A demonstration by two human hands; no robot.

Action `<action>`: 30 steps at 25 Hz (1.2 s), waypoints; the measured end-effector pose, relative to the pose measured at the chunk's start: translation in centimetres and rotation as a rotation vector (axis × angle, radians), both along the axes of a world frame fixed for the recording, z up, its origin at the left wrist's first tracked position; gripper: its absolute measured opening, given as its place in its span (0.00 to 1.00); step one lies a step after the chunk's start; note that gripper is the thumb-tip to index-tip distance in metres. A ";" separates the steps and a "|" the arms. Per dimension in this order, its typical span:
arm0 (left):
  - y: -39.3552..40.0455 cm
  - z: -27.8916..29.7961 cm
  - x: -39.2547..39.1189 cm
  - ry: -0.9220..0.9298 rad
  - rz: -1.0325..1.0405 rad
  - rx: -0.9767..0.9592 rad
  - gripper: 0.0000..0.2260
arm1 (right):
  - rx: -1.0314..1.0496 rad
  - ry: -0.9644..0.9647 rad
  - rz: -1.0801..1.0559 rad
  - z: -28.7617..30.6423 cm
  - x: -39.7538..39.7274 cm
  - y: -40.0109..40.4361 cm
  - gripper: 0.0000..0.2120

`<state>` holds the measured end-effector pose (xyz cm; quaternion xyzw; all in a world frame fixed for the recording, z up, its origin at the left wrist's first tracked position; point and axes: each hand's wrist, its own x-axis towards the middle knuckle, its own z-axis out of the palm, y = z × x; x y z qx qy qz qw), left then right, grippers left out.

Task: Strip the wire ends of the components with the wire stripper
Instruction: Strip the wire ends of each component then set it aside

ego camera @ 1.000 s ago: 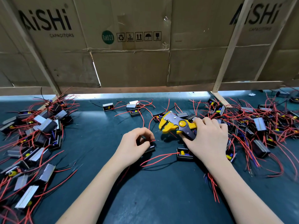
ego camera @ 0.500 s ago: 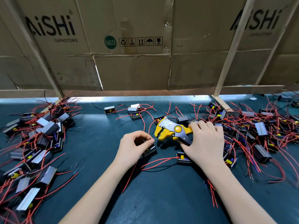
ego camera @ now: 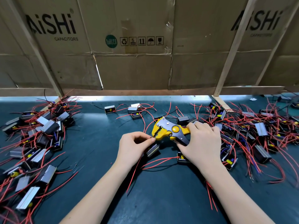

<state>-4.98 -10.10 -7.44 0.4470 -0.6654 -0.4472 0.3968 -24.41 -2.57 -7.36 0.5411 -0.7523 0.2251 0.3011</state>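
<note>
Both forearms are bare, no sleeves, gloves, rings or watch showing.

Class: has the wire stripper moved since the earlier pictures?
Yes. The wire stripper has shifted left, away from the right pile of parts, towards the left hand.

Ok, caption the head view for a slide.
Left hand feeds a wire end into the yellow wire stripper gripped by the right hand.
</note>
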 end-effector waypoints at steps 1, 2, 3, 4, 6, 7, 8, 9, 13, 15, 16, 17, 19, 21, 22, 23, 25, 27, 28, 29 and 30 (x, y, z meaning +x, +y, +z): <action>0.0 0.0 0.0 -0.001 0.002 0.009 0.04 | 0.002 0.004 0.001 0.0 0.0 0.0 0.24; -0.1 0.0 0.1 -0.003 0.003 0.016 0.04 | 0.005 0.011 0.002 0.0 0.1 0.0 0.24; -0.1 0.0 0.2 -0.007 0.001 0.023 0.04 | 0.009 0.015 0.004 0.1 0.1 0.1 0.24; -0.1 0.0 0.3 -0.013 -0.004 0.027 0.04 | 0.013 0.017 0.008 0.1 0.1 0.1 0.24; -0.1 0.0 0.4 -0.033 -0.019 0.027 0.04 | 0.023 0.018 0.016 0.2 0.1 0.1 0.23; -0.2 0.0 0.4 -0.049 -0.026 0.021 0.04 | 0.032 0.020 0.015 0.2 0.2 0.1 0.23; -0.3 0.1 0.5 -0.068 -0.037 0.014 0.04 | 0.041 0.021 0.012 0.3 0.2 0.1 0.23; -0.4 0.2 0.7 -0.083 -0.055 0.014 0.04 | 0.048 0.020 0.009 0.3 0.2 0.1 0.23; -0.7 0.4 1.0 -0.100 -0.108 0.043 0.03 | 0.061 0.019 0.002 0.5 0.3 0.2 0.23; -0.6 0.3 0.9 -0.119 -0.096 0.025 0.03 | 0.057 0.024 0.010 0.5 0.2 0.3 0.23; -0.5 0.2 0.8 -0.127 -0.091 0.017 0.03 | 0.058 0.027 0.013 0.5 0.2 0.3 0.23; -0.5 0.2 0.7 -0.133 -0.086 0.012 0.03 | 0.059 0.028 0.015 0.5 0.2 0.3 0.23; -0.5 0.1 0.6 -0.138 -0.080 0.008 0.04 | 0.064 0.028 0.016 0.5 0.3 0.3 0.24; -0.5 0.1 0.6 -0.133 -0.073 0.010 0.04 | 0.082 0.025 0.014 0.7 0.3 0.3 0.24; -0.5 0.1 0.6 -0.130 -0.068 0.010 0.04 | 0.091 0.027 0.015 0.7 0.4 0.3 0.24; -0.5 0.1 0.6 -0.128 -0.062 0.010 0.04 | 0.098 0.024 0.018 0.8 0.4 0.3 0.24; -0.5 0.1 0.6 -0.121 -0.051 0.012 0.04 | 0.120 0.015 0.018 0.9 0.4 0.2 0.24; -0.5 0.1 0.7 -0.107 -0.045 0.017 0.03 | 0.192 -0.010 -0.025 0.9 0.4 0.2 0.24; -0.5 0.1 0.7 -0.100 -0.045 0.021 0.03 | 0.222 -0.028 -0.059 0.9 0.4 0.2 0.25; -0.5 0.1 0.8 -0.100 -0.045 0.022 0.03 | 0.238 -0.038 -0.077 0.9 0.4 0.2 0.25; -0.5 0.2 0.8 -0.107 -0.049 0.019 0.03 | 0.238 -0.033 -0.061 1.0 0.4 0.3 0.24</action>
